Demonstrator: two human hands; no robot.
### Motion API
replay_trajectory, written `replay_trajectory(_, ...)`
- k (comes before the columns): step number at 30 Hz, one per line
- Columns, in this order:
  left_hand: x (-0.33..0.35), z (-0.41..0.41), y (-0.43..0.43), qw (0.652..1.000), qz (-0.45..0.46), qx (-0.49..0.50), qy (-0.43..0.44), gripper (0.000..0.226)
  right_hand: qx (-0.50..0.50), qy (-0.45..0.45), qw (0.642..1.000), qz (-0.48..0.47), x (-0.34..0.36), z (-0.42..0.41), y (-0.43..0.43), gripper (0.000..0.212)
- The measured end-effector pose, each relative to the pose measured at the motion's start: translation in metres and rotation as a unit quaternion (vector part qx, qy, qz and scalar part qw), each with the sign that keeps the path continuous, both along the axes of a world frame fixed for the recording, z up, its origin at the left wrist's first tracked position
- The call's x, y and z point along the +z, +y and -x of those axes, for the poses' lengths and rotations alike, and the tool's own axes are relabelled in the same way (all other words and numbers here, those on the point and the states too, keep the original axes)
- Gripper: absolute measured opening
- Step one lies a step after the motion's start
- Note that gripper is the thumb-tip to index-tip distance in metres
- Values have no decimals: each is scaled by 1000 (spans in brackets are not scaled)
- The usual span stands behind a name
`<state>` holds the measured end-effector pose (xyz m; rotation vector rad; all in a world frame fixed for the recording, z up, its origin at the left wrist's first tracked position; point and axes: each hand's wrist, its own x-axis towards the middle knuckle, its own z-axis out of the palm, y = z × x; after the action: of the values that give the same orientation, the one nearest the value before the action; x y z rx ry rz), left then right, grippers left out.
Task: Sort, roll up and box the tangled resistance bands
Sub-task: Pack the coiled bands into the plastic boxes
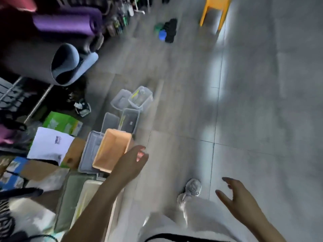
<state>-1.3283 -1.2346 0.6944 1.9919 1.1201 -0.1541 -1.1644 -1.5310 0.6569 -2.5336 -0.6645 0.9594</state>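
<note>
The view is blurred by motion. An empty orange plastic box [111, 151] stands on the floor at the lower left, next to a grey lid [89, 151]. My left hand [134, 158] hovers just right of the orange box with relaxed fingers and holds nothing. My right hand [239, 196] hangs at the lower right over the floor, fingers spread and empty. Two clear boxes [139, 98] [129, 119] with their lids beside them sit farther along the floor; something yellow-green lies in each. A heap of dark, green and blue bands [166, 30] lies on the floor far ahead.
Rolled purple and grey mats [66, 23] stick out from a rack at the upper left. Cardboard boxes, a white sheet [50, 145] and a green carton [61, 122] crowd the left side. A yellow stool [215, 11] stands at the top. My shoe [192, 187] is on the grey tiles.
</note>
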Motion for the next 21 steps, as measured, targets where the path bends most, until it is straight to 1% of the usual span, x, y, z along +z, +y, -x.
replay_trajectory(6,-11,-69,10,998,50,16,43,28,51,-16,997,-54,25,-143,94,49)
replay_trajectory(11,-33,-126,70,993,54,56,83,27,74,-35,995,-60,21,-248,187,49)
replay_trajectory(12,-33,-135,81,993,52,58,84,26,75,-34,995,-58,20,-258,197,50)
replay_trajectory(14,-42,-180,127,994,57,66,70,26,71,-26,996,-50,11,-298,231,49)
replay_trajectory(17,-40,-275,208,995,64,64,48,27,57,-3,998,-5,10,-347,267,49)
replay_trajectory(19,-25,-351,264,998,39,56,11,25,44,6,999,11,14,-379,286,48)
replay_trajectory(21,-3,-426,317,999,5,27,-17,24,29,6,999,23,18,-411,303,47)
